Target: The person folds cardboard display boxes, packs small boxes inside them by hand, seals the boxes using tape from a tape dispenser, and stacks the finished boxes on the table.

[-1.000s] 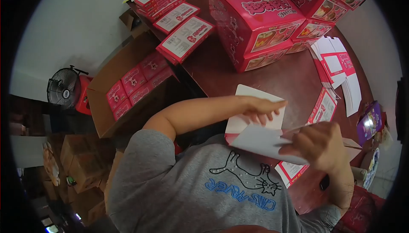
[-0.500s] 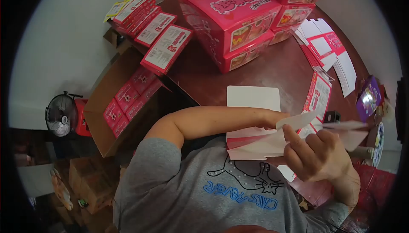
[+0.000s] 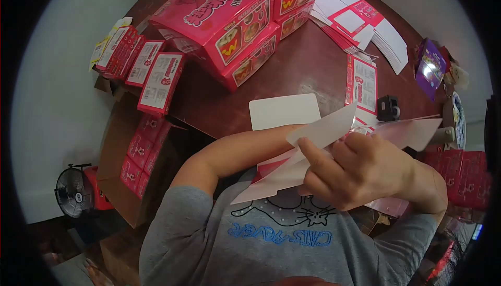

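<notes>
A part-folded cardboard box [image 3: 271,188] is in the person's hands at the centre of the frame, just in front of the grey shirt [image 3: 209,234]. Its card is thin and off-white on the faces that show, with a strip of deep pink along a fold left of centre. One pale flap, with a rounded corner, stands up at a slant in the middle; another long panel runs out to the right, and a lower one, with a notched edge, slopes down to the left across the shirt. A flat white panel [image 3: 284,111] with rounded corners lies on the dark red table [image 3: 297,79] above the forearm.

The right hand [image 3: 357,171] is right of centre, back upward, its index finger stretched along the raised flap and the others curled in together against the card; its thumb cannot be made out. The left forearm [image 3: 242,147] crosses from the left and disappears behind the flap; the left hand is hidden there, so how its fingers stand cannot be told.

Near the box, toward the upper right, lie a printed pink-and-white card [image 3: 362,83] and a small black object [image 3: 386,109]. Large pink boxes [image 3: 214,4] stand at the top of the frame.
</notes>
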`<state>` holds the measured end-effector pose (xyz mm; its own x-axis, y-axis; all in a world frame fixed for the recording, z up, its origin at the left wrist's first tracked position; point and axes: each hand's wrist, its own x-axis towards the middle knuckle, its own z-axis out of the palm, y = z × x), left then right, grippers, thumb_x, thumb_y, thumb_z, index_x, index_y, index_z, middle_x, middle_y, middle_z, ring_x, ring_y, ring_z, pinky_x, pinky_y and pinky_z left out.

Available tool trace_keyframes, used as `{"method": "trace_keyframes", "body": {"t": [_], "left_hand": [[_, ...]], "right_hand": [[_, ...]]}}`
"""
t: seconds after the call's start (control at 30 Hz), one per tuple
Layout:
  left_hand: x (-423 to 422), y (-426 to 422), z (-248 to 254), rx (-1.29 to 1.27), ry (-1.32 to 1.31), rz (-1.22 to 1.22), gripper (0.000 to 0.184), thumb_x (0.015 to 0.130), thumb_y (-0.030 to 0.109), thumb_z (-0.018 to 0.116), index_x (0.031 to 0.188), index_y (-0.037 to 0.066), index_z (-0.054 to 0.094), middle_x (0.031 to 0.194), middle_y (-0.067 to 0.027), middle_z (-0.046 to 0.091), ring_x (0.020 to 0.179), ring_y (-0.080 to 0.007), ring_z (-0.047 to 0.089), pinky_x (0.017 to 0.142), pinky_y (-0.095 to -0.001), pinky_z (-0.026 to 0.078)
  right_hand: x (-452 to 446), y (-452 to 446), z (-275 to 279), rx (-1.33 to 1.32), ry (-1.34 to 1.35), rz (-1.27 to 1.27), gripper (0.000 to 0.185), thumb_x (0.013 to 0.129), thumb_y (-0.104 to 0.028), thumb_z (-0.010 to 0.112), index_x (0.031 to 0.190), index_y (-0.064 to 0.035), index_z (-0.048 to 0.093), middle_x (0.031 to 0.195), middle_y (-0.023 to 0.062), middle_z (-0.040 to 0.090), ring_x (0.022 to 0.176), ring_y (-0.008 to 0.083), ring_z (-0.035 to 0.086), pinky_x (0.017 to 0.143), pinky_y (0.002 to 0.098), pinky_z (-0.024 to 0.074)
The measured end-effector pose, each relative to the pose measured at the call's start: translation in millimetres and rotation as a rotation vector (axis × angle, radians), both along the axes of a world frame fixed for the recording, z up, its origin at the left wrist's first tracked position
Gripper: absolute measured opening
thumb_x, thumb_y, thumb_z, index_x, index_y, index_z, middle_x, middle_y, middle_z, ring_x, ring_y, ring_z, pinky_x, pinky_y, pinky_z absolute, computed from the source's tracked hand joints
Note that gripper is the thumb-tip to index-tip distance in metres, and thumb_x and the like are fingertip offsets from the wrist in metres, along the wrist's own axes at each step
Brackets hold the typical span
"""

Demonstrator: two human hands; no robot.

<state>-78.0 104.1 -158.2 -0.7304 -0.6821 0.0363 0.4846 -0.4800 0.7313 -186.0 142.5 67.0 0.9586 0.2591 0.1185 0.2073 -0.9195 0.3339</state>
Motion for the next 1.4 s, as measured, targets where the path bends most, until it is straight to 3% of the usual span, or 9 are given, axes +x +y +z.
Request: {"method": "trace_keyframes", "body": {"t": [0.37,0.47,0.63,0.7,0.83,0.93,1.07,1.23,1.4], "left_hand": [[147.7,-47.8,-100.4,0.039,0.710,0.200,0.064,0.106,0.065,0.035,0.125,0.010,0.063,0.103,-0.0026,0.068,0.089,-0.0136,0.067,0.082,-0.0318,0.053],[109.5,7.7,19.2,-0.001,-0.301,0.885,0.068,0.108,0.065,0.030,0.121,0.006,0.061,0.113,-0.0119,0.064,0.104,-0.0148,0.063,0.090,-0.0356,0.053],[89.4,50.0,90.3,-0.844,-0.190,0.869,0.063,0.106,0.043,0.055,0.154,0.004,0.043,0.151,-0.0150,0.050,0.138,-0.0272,0.051,0.114,-0.0474,0.043],[87.6,55.3,100.1,-1.452,-1.292,1.067,0.056,0.101,0.054,0.054,0.144,0.018,0.061,0.152,-0.0086,0.052,0.154,-0.0311,0.028,0.125,-0.0570,0.006],[68.8,42.0,96.2,-1.599,-1.680,0.705,0.060,0.100,0.054,0.054,0.144,0.013,0.061,0.135,-0.0113,0.066,0.149,-0.0316,0.038,0.122,-0.0666,-0.007],[63.1,31.2,93.6,-1.388,-1.854,0.272,0.060,0.103,0.049,0.053,0.142,0.004,0.059,0.135,-0.0110,0.066,0.143,-0.0326,0.048,0.124,-0.0649,0.003],[63.0,17.7,96.1,-1.164,-1.945,-0.244,0.067,0.104,0.054,0.046,0.143,0.000,0.055,0.128,-0.0173,0.069,0.134,-0.0365,0.056,0.123,-0.0664,0.010],[69.3,13.2,94.8,-0.943,-1.241,0.486,0.051,0.099,0.017,0.061,0.146,0.001,0.049,0.130,-0.0196,0.065,0.124,-0.0368,0.061,0.119,-0.0561,0.033],[106.4,24.8,95.9,-1.233,-1.441,0.915,0.072,0.086,0.001,0.069,0.152,0.004,0.040,0.153,-0.0223,0.040,0.141,-0.0383,0.043,0.117,-0.0514,0.037]], "right_hand": [[-26.0,-67.3,-41.2,0.683,0.421,-0.735,0.054,0.093,-0.056,0.066,0.077,-0.0053,0.071,0.071,0.0148,0.068,0.067,0.0378,0.067,0.064,0.0480,0.0523],[-19.1,-78.0,-82.9,0.689,0.404,-0.815,0.059,0.091,-0.063,0.064,0.078,-0.0060,0.071,0.069,0.0149,0.067,0.067,0.0391,0.066,0.068,0.0489,0.0523],[-10.4,-80.5,-91.7,0.899,0.567,-0.975,0.060,0.100,-0.057,0.055,0.094,-0.0021,0.077,0.092,0.0193,0.072,0.092,0.0385,0.070,0.085,0.0476,0.0533],[-14.0,-82.9,-107.1,0.864,0.554,-0.947,0.058,0.101,-0.055,0.054,0.095,-0.0024,0.077,0.094,0.0187,0.073,0.095,0.0383,0.069,0.087,0.0483,0.0528],[-22.6,-77.2,-109.9,0.602,0.331,-0.909,0.045,0.105,-0.042,0.053,0.104,-0.0021,0.074,0.101,0.0162,0.073,0.102,0.0369,0.069,0.092,0.0476,0.0529],[-25.5,-65.2,-76.6,0.180,-0.335,-0.590,0.029,0.104,-0.025,0.057,0.116,-0.0015,0.069,0.112,0.0155,0.070,0.108,0.0360,0.069,0.096,0.0425,0.0542],[-73.1,-103.8,-55.8,0.918,-0.878,-0.493,0.055,0.099,-0.023,0.068,0.147,-0.0048,0.050,0.150,0.0187,0.052,0.140,0.0327,0.051,0.115,0.0449,0.0416],[-100.3,-158.2,-144.2,1.603,-0.592,-0.560,0.095,0.089,-0.037,0.079,0.163,-0.0081,0.026,0.164,0.0230,0.033,0.150,0.0351,0.037,0.119,0.0500,0.0347],[-56.3,-142.2,-166.5,1.455,-0.415,-0.936,0.113,0.082,-0.033,0.082,0.164,-0.0012,0.012,0.163,0.0284,0.029,0.152,0.0402,0.031,0.120,0.0500,0.0339]]}}
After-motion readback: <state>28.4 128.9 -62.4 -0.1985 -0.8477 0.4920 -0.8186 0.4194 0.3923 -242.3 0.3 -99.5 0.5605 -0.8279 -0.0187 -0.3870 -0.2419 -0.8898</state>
